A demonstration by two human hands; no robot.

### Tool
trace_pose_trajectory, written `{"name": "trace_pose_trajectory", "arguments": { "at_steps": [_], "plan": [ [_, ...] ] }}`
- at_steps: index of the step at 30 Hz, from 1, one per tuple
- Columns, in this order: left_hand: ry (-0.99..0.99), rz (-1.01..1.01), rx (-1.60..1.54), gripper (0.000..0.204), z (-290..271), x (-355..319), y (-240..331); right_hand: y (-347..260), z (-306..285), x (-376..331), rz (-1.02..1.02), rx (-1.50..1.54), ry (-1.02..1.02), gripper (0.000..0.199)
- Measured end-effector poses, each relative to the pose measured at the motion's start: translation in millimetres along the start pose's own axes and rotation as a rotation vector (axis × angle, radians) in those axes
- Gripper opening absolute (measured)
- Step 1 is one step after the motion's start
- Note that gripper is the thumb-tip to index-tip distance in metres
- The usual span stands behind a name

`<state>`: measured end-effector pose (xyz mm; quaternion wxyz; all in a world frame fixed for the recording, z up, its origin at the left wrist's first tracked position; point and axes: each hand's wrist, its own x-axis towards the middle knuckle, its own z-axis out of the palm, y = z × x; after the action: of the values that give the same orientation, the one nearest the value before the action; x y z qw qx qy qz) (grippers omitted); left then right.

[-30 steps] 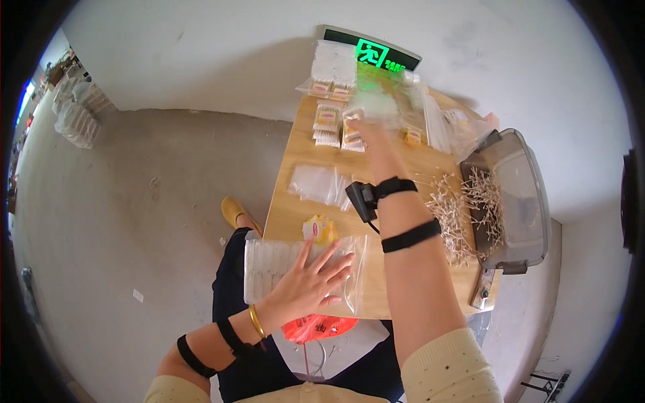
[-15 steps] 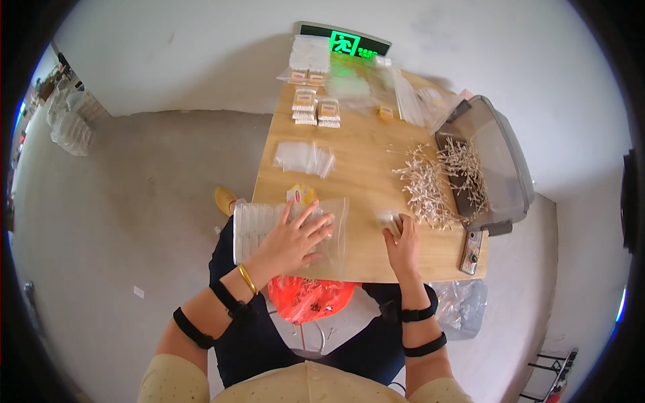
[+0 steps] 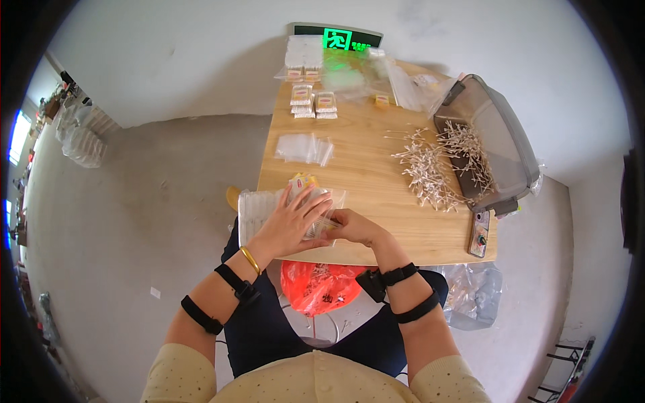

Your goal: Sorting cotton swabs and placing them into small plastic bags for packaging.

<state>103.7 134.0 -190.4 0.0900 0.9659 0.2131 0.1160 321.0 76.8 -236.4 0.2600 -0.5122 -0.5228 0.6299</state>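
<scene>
A large clear plastic bag (image 3: 252, 211) lies at the table's near left edge with rows of white packs inside. My left hand (image 3: 293, 218) rests on it, open, fingers spread flat. At the bag's right end, beside my left thumb, my right hand (image 3: 354, 227) is closed on a small clear pack of cotton swabs (image 3: 328, 228), mostly hidden by the fingers and the film. Just beyond my left fingertips lie yellow printed cards (image 3: 304, 180). Farther off is a fan of small clear bags (image 3: 304, 148).
Loose cotton swabs (image 3: 430, 171) spill from a tipped grey bin (image 3: 500, 154) at the right. A phone (image 3: 479, 234) lies at the right edge. Stacked swab packs (image 3: 302, 99) and plastic film (image 3: 403, 84) lie at the back. Below the table's edge hangs a red bag (image 3: 319, 285).
My right hand has moved left with the small pack, from the table's middle to the large bag's right end. My left hand stays spread on the bag.
</scene>
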Motion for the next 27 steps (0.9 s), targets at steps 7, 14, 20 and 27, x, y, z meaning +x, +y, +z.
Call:
{"name": "trace_pose_trajectory", "arguments": {
  "at_steps": [7, 14, 20, 27],
  "plan": [
    [0.107, -0.103, 0.031, 0.064, -2.9, -5.1, 18.7, -16.8, 0.2, -4.0, 0.14, -0.153, -0.053, 0.052],
    [-0.027, -0.307, 0.05, 0.031, 15.4, -8.9, 56.6, -1.6, -3.6, 8.2, 0.098, -0.222, -0.113, 0.042],
    [-0.078, -0.38, -0.135, 0.017, -4.5, 2.2, 85.8, -1.5, 0.5, 5.1, 0.017, -0.037, -0.14, 0.044],
    [0.071, -0.203, -0.325, 0.014, 9.8, -7.6, 85.0, 16.1, 20.8, 9.9, -0.014, 0.314, -0.215, 0.056]
  ]
}}
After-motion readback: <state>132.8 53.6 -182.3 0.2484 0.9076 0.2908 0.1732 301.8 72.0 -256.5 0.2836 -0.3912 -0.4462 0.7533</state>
